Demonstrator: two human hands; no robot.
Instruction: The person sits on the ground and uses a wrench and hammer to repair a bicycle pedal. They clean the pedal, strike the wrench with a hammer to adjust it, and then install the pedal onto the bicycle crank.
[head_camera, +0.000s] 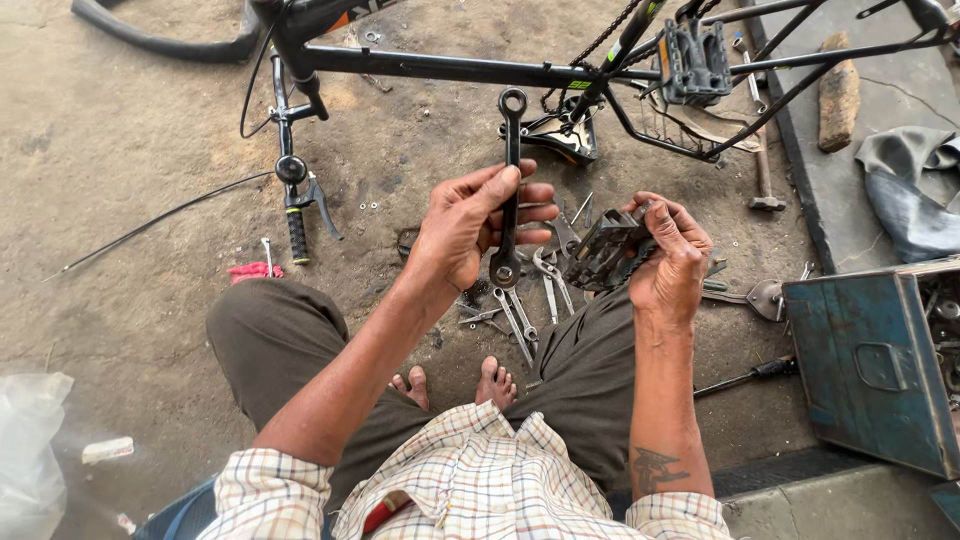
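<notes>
The left hand (470, 225) is gripping a black ring spanner (509, 190) upright, fingers curled around its shaft. Just right of the spanner, the right hand (668, 262) is clasping a black bicycle pedal (604, 252). Below the spanner, loose wrenches (520, 315) are lying on the floor (130, 180).

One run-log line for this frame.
left hand: grips ring spanner upright | right hand: holds bicycle pedal | ground: loose spanners
</notes>
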